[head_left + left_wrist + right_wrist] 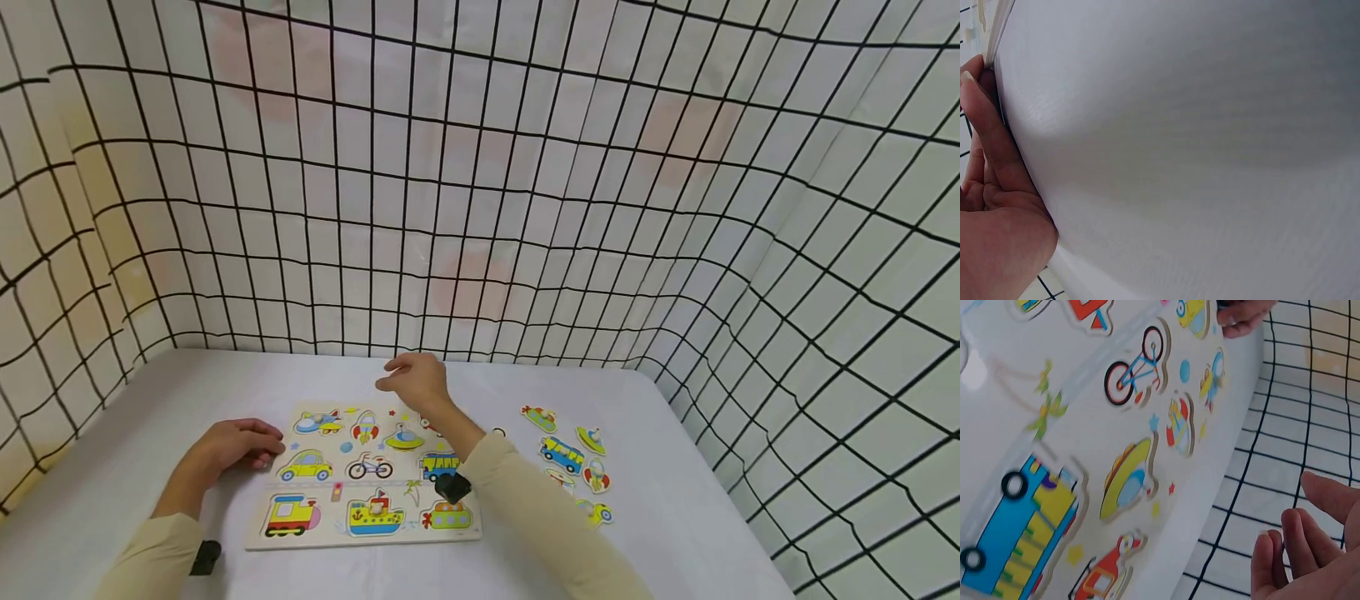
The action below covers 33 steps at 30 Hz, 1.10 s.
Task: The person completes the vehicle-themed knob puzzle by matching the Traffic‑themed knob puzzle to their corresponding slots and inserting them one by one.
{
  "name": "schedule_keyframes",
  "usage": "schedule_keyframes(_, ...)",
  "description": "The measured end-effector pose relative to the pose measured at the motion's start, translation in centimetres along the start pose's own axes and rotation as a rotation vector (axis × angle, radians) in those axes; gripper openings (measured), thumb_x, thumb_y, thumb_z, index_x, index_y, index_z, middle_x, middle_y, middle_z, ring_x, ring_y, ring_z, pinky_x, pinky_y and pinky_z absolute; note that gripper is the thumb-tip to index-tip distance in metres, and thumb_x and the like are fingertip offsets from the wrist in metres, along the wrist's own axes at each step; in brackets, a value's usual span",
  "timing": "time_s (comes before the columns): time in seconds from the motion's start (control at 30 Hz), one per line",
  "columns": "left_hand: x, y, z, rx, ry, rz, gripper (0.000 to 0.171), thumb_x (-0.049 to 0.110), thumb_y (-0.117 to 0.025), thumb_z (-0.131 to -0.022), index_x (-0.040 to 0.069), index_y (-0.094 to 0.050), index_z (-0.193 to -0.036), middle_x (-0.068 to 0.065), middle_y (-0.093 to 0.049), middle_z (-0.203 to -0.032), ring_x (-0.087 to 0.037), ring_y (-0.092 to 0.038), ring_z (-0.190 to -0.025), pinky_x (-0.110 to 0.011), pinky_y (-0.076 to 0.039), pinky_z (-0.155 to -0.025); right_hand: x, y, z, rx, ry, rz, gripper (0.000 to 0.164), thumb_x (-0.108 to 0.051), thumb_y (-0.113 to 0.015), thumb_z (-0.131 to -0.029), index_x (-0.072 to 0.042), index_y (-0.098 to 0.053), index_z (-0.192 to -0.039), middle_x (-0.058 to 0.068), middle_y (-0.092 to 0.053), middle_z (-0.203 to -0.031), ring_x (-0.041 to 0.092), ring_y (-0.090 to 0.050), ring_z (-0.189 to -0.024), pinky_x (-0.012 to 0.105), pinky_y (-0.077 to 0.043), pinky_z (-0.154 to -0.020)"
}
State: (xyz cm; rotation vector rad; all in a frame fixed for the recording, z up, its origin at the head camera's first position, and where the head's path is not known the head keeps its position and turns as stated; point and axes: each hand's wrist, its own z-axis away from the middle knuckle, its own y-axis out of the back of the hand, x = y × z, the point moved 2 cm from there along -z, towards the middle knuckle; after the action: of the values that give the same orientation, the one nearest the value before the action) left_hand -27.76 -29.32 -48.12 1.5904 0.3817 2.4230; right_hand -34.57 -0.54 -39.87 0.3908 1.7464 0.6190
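Observation:
A wooden picture puzzle board (330,487) printed with vehicles lies flat on the white table. My left hand (236,443) rests on the tabletop beside the board's left edge; in the left wrist view its fingertips are right at the edge. Over the board's far edge hovers my right hand (417,383), with its fingers bent loosely. Nothing shows between the fingers of the right hand (1307,550) in the right wrist view. On the board are a bus (1025,525), a bicycle (1135,372) and a flying saucer (1127,478). My right forearm hides the board's far right part.
Several loose pieces lie to the right of the board, among them a blue bus (561,454), a saucer (591,440), a rocket (596,476) and a submarine (539,417). White walls with a black grid (465,208) enclose the table at the back and sides.

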Motion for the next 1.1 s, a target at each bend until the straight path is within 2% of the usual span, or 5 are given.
schedule_keyframes(0.23, -0.1, 0.2, 0.0, -0.017, -0.006, -0.003, 0.034, 0.017, -0.073, -0.091, -0.005, -0.064, -0.116, -0.001, -0.068, -0.082, -0.014, -0.062, -0.067, -0.024, -0.054, -0.064, 1.9, 3.6, 0.3, 0.012, -0.040, 0.015, 0.026, -0.023, -0.084, -0.082, -0.010, -0.079, -0.105, 0.004, -0.077, -0.090, 0.017, -0.069, -0.083, 0.026, -0.051, -0.066)
schedule_keyframes(0.4, -0.1, 0.4, -0.1, -0.029, -0.019, -0.011, 0.037, 0.018, -0.073, -0.091, -0.005, -0.064, -0.118, 0.000, -0.068, -0.082, -0.014, -0.062, -0.067, -0.024, -0.053, -0.064, 3.6, 6.7, 0.6, 0.005, -0.054, 0.042, 0.028, -0.025, -0.083, -0.083, -0.011, -0.078, -0.107, 0.004, -0.077, -0.092, 0.020, -0.071, -0.089, 0.032, -0.054, -0.074)
schedule_keyframes(0.63, -0.4, 0.1, -0.4, -0.021, -0.001, -0.001, 0.036, 0.017, -0.074, -0.090, -0.005, -0.064, -0.118, -0.002, -0.069, -0.083, -0.015, -0.063, -0.068, -0.025, -0.055, -0.066, 6.2, 11.0, 1.1, 0.022, -0.095, 0.037, 0.029, -0.024, -0.083, -0.083, -0.011, -0.078, -0.108, 0.005, -0.076, -0.094, 0.022, -0.070, -0.092, 0.040, -0.055, -0.081)
schedule_keyframes(0.93, -0.3, 0.2, -0.4, -0.019, 0.007, 0.014, 0.033, 0.015, -0.074, -0.089, -0.005, -0.065, -0.114, -0.002, -0.069, -0.083, -0.017, -0.063, -0.067, -0.026, -0.056, -0.066, 9.5, 16.6, 2.8, 0.035, -0.175, -0.007, 0.030, -0.022, -0.081, -0.085, -0.010, -0.077, -0.111, 0.009, -0.075, -0.105, 0.025, -0.068, -0.098, 0.037, -0.055, -0.083)
schedule_keyframes(1.1, -0.2, 0.1, -0.4, -0.023, 0.010, 0.020, 0.030, 0.015, -0.074, -0.089, -0.004, -0.066, -0.112, -0.002, -0.069, -0.082, -0.016, -0.063, -0.066, -0.025, -0.056, -0.066, 11.9, 19.5, 3.8, 0.021, -0.196, -0.038, 0.031, -0.022, -0.078, -0.088, -0.007, -0.075, -0.116, 0.011, -0.074, -0.116, 0.025, -0.069, -0.101, 0.043, -0.056, -0.091)
